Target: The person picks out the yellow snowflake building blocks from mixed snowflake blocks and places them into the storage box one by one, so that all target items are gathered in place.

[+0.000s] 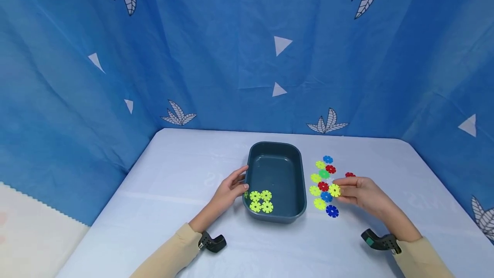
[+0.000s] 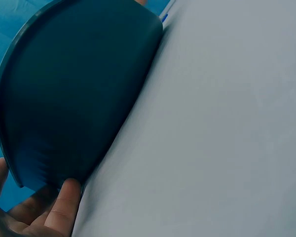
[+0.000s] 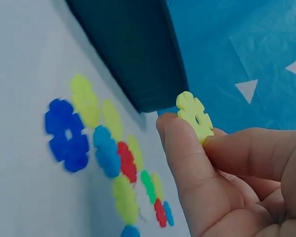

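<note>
On the left, my left hand holds the near left side of a dark teal plastic bin, thumb and forefinger at its rim. Lower fingers touch the outer wall in the left wrist view. Several yellow snowflake discs lie flat in the bin's near left corner. My right hand pinches one yellow snowflake disc between thumb and fingers, above the loose discs. Beneath it, a dark blue disc and a red disc lie on the table.
More discs lie right of the bin: a green disc, a light blue disc and several yellow ones. Another red disc is partly behind my right hand. A white cloth covers the table; a blue patterned curtain hangs behind.
</note>
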The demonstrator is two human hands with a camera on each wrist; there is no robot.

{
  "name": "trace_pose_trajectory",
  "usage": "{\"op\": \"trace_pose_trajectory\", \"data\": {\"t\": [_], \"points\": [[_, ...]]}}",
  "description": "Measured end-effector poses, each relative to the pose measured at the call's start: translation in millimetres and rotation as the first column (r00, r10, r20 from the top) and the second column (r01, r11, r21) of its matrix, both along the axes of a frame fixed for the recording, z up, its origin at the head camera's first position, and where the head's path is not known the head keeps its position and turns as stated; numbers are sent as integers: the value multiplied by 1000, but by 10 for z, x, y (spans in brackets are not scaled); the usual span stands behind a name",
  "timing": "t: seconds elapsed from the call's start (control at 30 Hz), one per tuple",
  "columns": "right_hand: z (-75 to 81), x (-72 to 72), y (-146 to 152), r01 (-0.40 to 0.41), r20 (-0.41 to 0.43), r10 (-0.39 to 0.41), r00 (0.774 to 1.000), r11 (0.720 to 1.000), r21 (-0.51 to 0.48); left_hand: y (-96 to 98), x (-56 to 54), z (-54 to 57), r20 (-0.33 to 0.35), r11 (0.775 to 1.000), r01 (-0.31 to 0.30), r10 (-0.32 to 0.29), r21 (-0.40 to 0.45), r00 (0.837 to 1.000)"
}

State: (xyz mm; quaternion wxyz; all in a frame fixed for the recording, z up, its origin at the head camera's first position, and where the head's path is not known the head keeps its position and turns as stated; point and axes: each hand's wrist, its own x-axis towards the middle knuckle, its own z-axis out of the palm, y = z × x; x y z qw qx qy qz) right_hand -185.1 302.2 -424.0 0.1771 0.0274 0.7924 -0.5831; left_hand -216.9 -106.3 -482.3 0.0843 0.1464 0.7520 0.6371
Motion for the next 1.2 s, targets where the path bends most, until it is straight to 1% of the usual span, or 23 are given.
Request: {"op": "trace_pose_trajectory", "data": {"t": [0.3, 0.43, 0.53, 0.73, 1.0, 1.2], "points": [[248, -292, -209, -71, -29, 70, 997, 997, -26, -3, 2, -1, -4, 1000, -4, 4, -6, 1000], [330, -438, -334, -102, -19, 101, 995, 993, -56, -3, 4, 5, -2, 1000, -9, 9, -9, 1000], [377, -536, -446, -130, -28, 129, 991, 990, -62, -5, 7, 8, 1, 1000, -9, 9, -8, 1000], [428, -669, -662, -174, -27, 173, 985, 983, -63, -4, 9, 7, 2, 1000, 0, 0, 3, 1000], [443, -806, -941, -194, -14, 194, 981, 979, -66, 8, 4, -16, 4, 1000, 0, 0, 3, 1000], [465, -927, -1202, -246, -30, 246, 969, 969, -18, 7, 11, -5, 1, 1000, -7, 7, -7, 1000]]}}
